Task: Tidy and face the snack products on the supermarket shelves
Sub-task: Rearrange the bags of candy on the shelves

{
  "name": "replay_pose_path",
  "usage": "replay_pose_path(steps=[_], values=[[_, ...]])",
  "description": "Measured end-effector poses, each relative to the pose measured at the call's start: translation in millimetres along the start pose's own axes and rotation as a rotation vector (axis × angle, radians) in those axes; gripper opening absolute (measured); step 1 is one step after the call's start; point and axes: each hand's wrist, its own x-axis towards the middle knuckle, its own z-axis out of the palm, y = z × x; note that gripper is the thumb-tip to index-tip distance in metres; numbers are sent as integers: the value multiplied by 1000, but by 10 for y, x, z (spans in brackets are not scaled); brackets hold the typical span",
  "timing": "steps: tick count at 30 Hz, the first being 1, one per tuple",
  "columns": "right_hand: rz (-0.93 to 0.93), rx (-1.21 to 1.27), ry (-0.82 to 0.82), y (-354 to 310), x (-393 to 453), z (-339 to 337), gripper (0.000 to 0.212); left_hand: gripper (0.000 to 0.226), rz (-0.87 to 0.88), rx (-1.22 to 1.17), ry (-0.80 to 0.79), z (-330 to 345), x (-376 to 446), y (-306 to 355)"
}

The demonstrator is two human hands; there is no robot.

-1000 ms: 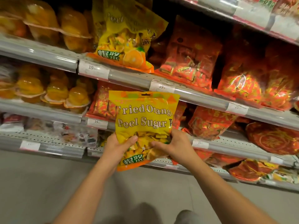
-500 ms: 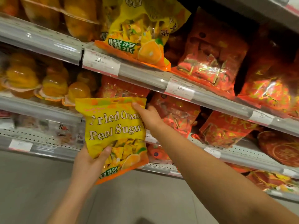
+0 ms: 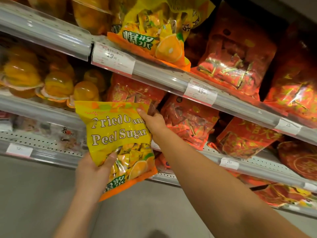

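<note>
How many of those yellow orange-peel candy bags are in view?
2. One yellow bag is held in both hands, below the shelf; the other yellow bag lies on the upper shelf above the price tag. More may sit hidden behind it.

both hands grip yellow bag (image 3: 116, 134): left hand (image 3: 93, 170) bottom, right hand (image 3: 154, 121) top.

Both forearms are bare to the frame edge: no sleeves, watch, bracelet or gloves. The left hand (image 3: 92, 170) and right hand (image 3: 154, 122) carry no rings; the nails visible are short and unpainted.
</note>
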Motion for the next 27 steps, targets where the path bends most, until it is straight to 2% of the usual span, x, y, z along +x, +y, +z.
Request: replay_pose_path(steps=[3, 4, 8, 11, 14, 15, 17, 19, 22, 25, 27], values=[[7, 60, 14, 33, 51, 1, 83, 31, 1, -6, -4, 25, -3, 6], [4, 69, 7, 41, 63, -1, 81, 27, 6, -2, -4, 23, -6, 9], [0, 11, -29, 1, 32, -88, 43, 20, 34, 31, -26, -45, -72, 47], [32, 8, -52, -52, 50, -190, 38, 26, 23, 58, -30, -137, -126, 49], [102, 125, -102, -172, 41, -256, 27, 30, 36, 102, -31, -244, -150, 54], [92, 84, -105, -195, 38, -266, 24, 29, 41, 109, -34, -273, -161, 74], [39, -27, -100, -214, 37, -285, 22, 25, 37, 90, -23, -320, -174, 105], [-16, -157, -95, -248, 35, -309, 30, 26, 20, 50, -16, -373, -181, 111], [-197, -384, 11, -310, 13, -447, 36, 27, -26, -50, -33, -476, -182, 74], [-363, -484, 118, -254, -9, -616, 37, 19, -57, -122, -39, -551, -141, 37], [-429, -565, 140, -206, -94, -751, 43, 22, -53, -144, -62, -558, -130, 49]])
